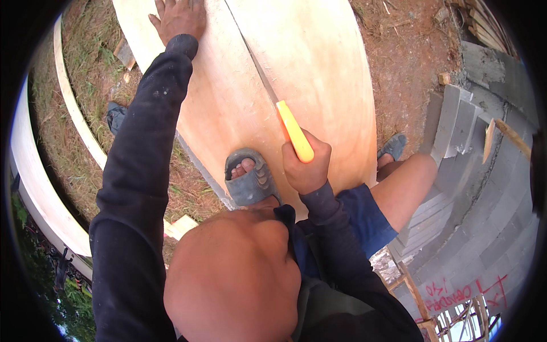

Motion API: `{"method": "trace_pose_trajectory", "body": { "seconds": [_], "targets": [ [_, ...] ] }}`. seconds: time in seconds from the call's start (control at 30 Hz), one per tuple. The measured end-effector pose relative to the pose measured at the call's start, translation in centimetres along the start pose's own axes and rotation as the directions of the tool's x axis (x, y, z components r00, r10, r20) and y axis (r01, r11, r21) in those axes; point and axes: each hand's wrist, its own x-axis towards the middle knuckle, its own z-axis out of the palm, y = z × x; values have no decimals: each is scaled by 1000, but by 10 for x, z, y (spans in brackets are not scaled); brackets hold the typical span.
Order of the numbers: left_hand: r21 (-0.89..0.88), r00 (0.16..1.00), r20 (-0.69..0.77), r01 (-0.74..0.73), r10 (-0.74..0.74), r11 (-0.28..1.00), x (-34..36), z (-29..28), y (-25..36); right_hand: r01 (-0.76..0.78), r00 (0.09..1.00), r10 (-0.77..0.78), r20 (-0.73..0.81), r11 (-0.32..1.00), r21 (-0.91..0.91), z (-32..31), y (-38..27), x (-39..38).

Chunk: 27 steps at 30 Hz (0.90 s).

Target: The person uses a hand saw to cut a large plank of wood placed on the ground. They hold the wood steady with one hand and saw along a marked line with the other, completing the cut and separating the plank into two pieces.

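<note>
A pale plywood sheet (325, 62) lies beneath me, split lengthwise by a long straight cut. My left hand (179, 23) rests open on the sheet at the top left, fingers apart, beside the cut. My right hand (307, 165) grips the yellow handle (289, 118) of a handsaw, whose narrow blade (268, 85) sits in the cut and is only partly visible. My sandaled foot (249, 181) is planted on the sheet left of the right hand, and my bent right knee is at the sheet's right side.
Long pale boards (67, 97) curve along the left over grass and dirt. A grey block wall (484, 199) with red marks stands at the right, with wood scraps (487, 28) at the upper right and loose sticks near the wall. My other sandal (392, 145) shows right of the sheet.
</note>
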Motion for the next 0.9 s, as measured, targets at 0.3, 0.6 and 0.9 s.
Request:
{"method": "trace_pose_trajectory", "body": {
  "seconds": [0.3, 0.6, 0.9],
  "targets": [
    [2, 1000, -13, -3, 3, 1000, -4, 1, -8, 152, 988, -151, 25, 959, -241, -65, 0, -126],
    [-14, 997, -42, -62, 61, 998, 3, 12, -3, 12, 998, -5, 60, 993, -117, 3, -20, 16],
    [-19, 998, -46, -48, 48, 999, -4, 14, -12, 6, 999, 0, 52, 993, -114, -53, -3, -96]
  ]
}}
